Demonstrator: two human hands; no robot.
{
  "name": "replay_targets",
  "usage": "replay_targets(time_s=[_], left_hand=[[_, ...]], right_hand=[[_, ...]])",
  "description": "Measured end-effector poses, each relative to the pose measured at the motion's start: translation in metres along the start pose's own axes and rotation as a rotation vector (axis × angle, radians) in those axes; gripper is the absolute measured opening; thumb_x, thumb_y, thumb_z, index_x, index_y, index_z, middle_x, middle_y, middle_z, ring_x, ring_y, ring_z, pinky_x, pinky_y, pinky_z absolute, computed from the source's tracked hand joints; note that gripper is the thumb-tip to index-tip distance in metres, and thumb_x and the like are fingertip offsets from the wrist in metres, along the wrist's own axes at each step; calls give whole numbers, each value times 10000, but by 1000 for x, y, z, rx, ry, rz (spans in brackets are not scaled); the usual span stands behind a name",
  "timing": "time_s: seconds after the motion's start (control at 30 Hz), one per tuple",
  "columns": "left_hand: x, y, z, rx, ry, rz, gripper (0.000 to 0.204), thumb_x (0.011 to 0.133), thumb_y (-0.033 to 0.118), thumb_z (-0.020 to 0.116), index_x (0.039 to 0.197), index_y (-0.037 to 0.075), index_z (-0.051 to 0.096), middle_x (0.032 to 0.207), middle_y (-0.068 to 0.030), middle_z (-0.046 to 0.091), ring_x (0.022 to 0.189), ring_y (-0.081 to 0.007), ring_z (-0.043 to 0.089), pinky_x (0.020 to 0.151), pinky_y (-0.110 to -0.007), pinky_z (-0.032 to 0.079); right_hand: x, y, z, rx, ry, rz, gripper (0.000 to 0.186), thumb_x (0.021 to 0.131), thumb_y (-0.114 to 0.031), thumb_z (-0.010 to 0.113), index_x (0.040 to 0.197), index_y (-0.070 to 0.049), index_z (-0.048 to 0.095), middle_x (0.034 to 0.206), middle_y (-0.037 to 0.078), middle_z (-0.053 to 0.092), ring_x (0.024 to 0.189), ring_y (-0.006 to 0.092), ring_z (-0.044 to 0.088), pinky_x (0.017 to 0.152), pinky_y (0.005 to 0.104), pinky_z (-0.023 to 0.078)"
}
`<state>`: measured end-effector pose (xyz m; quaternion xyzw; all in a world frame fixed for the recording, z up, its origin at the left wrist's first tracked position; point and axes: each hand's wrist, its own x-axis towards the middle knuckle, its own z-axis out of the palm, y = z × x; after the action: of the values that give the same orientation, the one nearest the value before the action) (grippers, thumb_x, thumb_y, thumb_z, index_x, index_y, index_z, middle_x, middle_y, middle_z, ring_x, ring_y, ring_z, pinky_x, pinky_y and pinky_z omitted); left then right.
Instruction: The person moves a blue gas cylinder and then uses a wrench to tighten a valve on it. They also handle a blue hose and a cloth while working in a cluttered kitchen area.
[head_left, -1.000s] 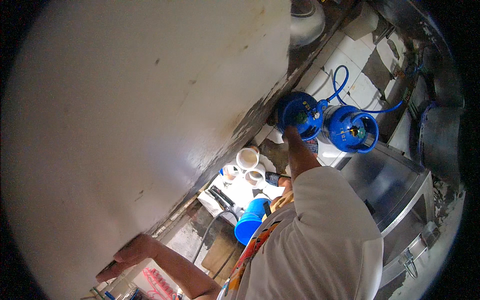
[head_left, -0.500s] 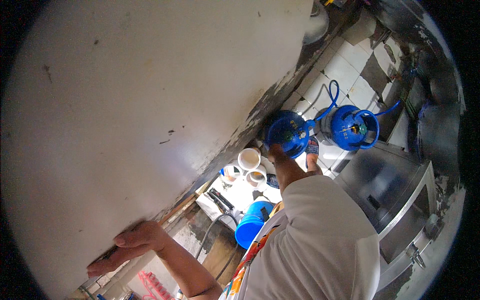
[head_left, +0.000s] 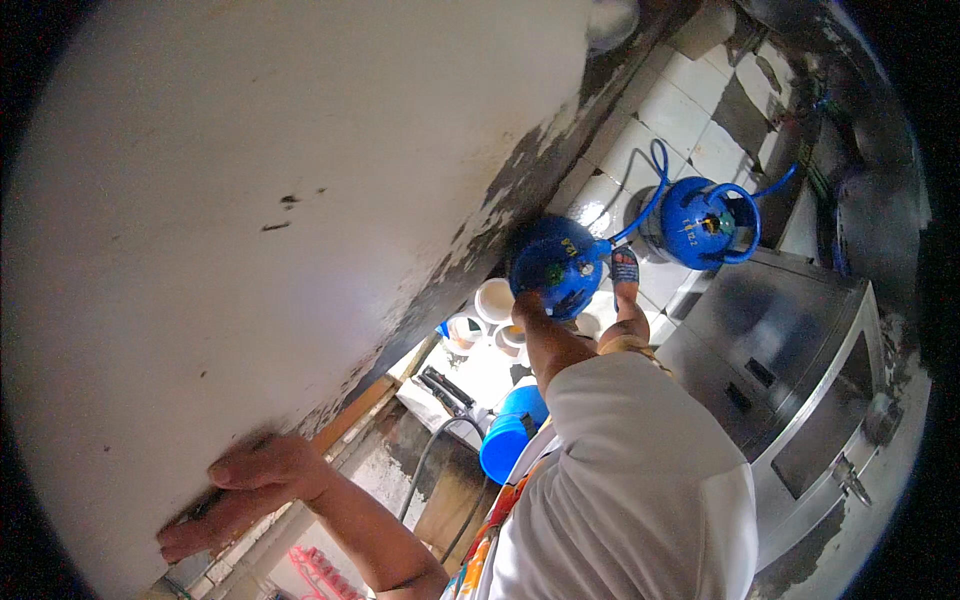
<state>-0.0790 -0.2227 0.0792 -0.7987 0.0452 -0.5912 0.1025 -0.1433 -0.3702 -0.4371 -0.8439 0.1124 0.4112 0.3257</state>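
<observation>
A blue gas cylinder stands on the tiled floor beside the wall. My right hand reaches down to its top at the near rim and grips it there; most of the fingers are hidden. From the cylinder's valve a blue hose loops up and away. To its right is a second blue cylinder with a ring-shaped collar. At the lower left my left hand leans against the white wall, fingers stretched out and holding nothing.
Several white buckets stand below my right arm, near a blue bucket. A metal cabinet is at the right. My sandalled foot stands beside the cylinder. A pink rack sits low at the left.
The gripped cylinder has shifted slightly away from the second cylinder, toward the wall, with my right hand on it. My left hand stays on the wall. The whole view has shifted a little.
</observation>
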Motion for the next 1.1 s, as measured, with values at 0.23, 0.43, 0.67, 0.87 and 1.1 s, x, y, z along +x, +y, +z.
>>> replay_targets(time_s=[0.23,0.43,0.67,0.87,1.1], left_hand=[[14,9,2,27,62,39,682,967,339,409,1414,-109,156,1481,-309,69,1381,-429,85,1108,-555,77],[20,17,7,209,172,135,668,971,392,365,1404,-103,249,1470,-320,157,1365,-466,154,1088,-578,133],[28,8,6,190,101,-24,725,971,449,317,1407,-114,181,1461,-345,138,1349,-492,168,1068,-595,172],[98,111,48,514,124,-73,775,933,545,344,1421,-46,234,1393,-394,244,1280,-527,305,950,-646,341],[138,120,52,710,194,-166,736,947,543,291,1468,38,169,1482,-289,140,1334,-480,205,982,-634,288]], right_hand=[[-13,9,4,59,7,-49,472,705,-257,617,1096,6,631,1023,226,652,979,371,633,873,441,496],[-59,45,-96,119,24,-157,484,685,-273,642,1134,-94,625,1006,256,632,987,388,618,857,459,495],[-141,299,-270,407,1047,538,205,653,-123,614,798,17,647,862,250,636,892,392,620,788,482,484],[-143,469,-305,831,941,984,208,671,-156,722,783,-10,624,783,149,631,788,300,631,717,431,489],[-99,499,-296,1404,533,666,87,684,-108,674,636,-77,608,558,40,526,471,174,459,468,334,366]])
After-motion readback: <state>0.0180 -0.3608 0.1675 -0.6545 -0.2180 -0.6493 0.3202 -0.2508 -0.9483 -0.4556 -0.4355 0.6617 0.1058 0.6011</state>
